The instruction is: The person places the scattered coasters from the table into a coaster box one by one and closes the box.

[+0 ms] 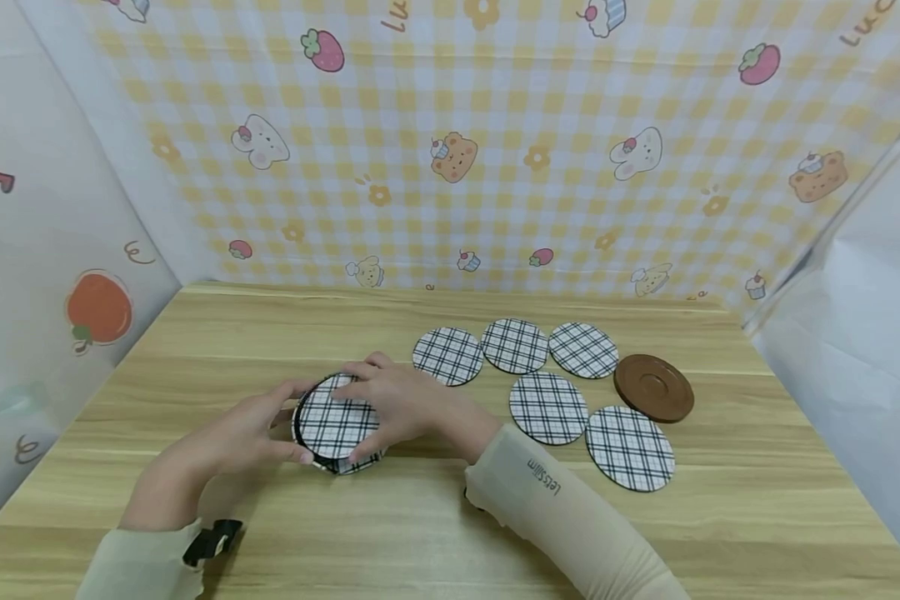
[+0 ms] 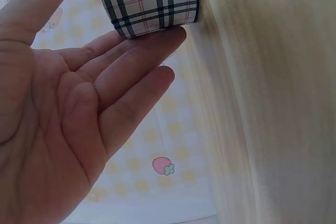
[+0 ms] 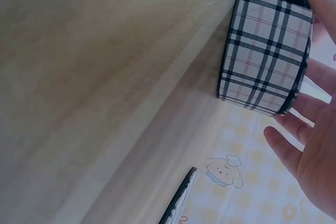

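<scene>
Left of the table's middle stands a round plaid coaster holder (image 1: 362, 463), with a white-and-black plaid coaster (image 1: 336, 427) lying over its top. My left hand (image 1: 243, 433) holds the holder from the left, thumb at the near side and fingers round the far side; the left wrist view shows the fingers against its plaid wall (image 2: 152, 3). From above, my right hand (image 1: 401, 400) grips the coaster, thumb at the near edge and fingers across the far part. In the right wrist view, a dark opening shows in the holder (image 3: 268, 51).
To the right, several plaid coasters (image 1: 549, 408) lie flat on the wooden table (image 1: 420, 533), spread in two loose rows. A brown round coaster (image 1: 654, 387) with a ringed centre sits at their right end. Behind the table hangs a yellow checked cloth (image 1: 495, 208).
</scene>
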`<action>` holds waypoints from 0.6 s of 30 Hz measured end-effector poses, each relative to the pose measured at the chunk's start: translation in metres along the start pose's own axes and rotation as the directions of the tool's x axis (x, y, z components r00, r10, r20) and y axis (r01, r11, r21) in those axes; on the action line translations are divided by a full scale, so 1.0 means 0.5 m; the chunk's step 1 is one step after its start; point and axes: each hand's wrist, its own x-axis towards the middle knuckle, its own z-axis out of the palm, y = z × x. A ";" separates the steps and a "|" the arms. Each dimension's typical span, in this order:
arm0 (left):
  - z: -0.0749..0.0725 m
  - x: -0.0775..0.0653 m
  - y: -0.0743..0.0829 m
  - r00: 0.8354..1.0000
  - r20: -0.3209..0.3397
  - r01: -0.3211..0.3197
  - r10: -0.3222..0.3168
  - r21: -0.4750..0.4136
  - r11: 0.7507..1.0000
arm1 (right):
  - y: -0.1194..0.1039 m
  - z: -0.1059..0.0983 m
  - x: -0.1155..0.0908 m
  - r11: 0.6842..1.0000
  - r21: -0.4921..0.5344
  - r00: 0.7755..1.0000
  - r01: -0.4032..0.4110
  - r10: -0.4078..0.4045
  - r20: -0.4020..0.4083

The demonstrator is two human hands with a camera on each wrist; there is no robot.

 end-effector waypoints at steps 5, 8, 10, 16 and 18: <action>0.001 0.002 -0.001 1.000 0.009 -0.004 0.004 -0.029 1.000 | 0.000 0.005 0.003 0.999 -0.042 1.000 0.001 -0.001 0.006; 0.004 0.004 -0.003 1.000 0.019 -0.001 0.001 -0.050 0.999 | 0.001 0.006 0.000 1.000 -0.021 1.000 -0.007 0.007 0.008; 0.005 0.004 -0.004 1.000 0.023 0.004 -0.003 -0.060 0.998 | 0.006 0.005 -0.005 1.000 0.011 1.000 -0.020 0.020 0.009; 0.005 0.004 -0.002 1.000 -0.004 0.007 -0.007 -0.027 1.000 | 0.039 -0.006 -0.026 0.990 0.114 0.997 -0.080 0.082 -0.010; 0.004 0.004 0.000 1.000 -0.013 0.003 -0.003 -0.017 1.000 | 0.054 -0.011 -0.034 0.985 0.138 0.994 -0.102 0.104 -0.012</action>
